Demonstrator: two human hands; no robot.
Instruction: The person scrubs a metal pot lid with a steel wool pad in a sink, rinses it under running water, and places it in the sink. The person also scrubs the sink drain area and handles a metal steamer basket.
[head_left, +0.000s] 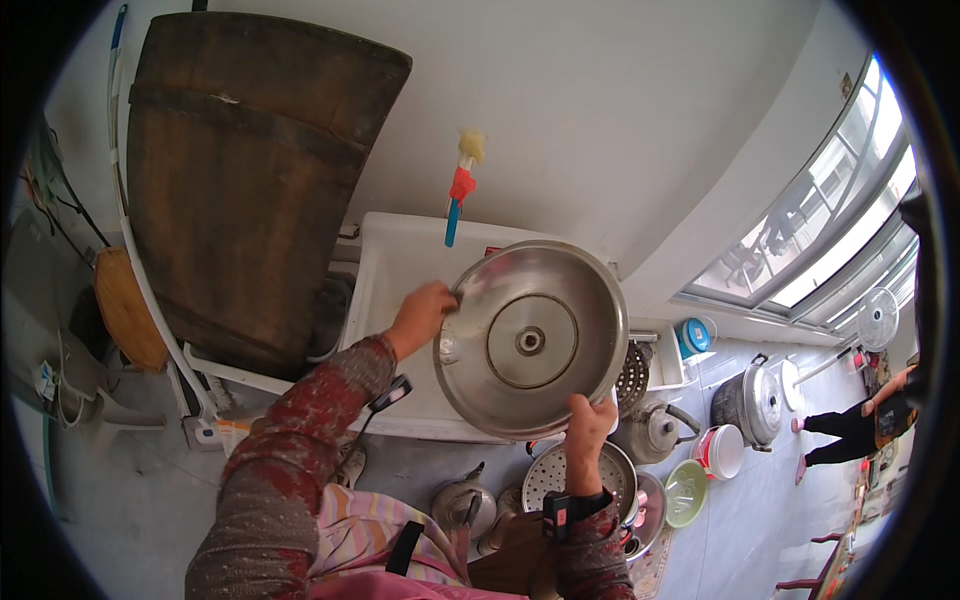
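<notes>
A large round stainless steel lid is tilted over the white sink, its hollow inner side facing me. A ring and a central metal fitting mark its middle. My right hand grips its near right rim, thumb on the inner face. At the left rim, my left hand has its fingers curled on a small dark pad, partly hidden and pressed to the steel. Above the sink, a tap pipe with red wrapping and a blue hose end comes out of the wall.
A big dark board leans at the left. On the floor are a kettle, another kettle, a perforated steamer tray, a green basin, a white bucket and a lidded pot. A person stands far right.
</notes>
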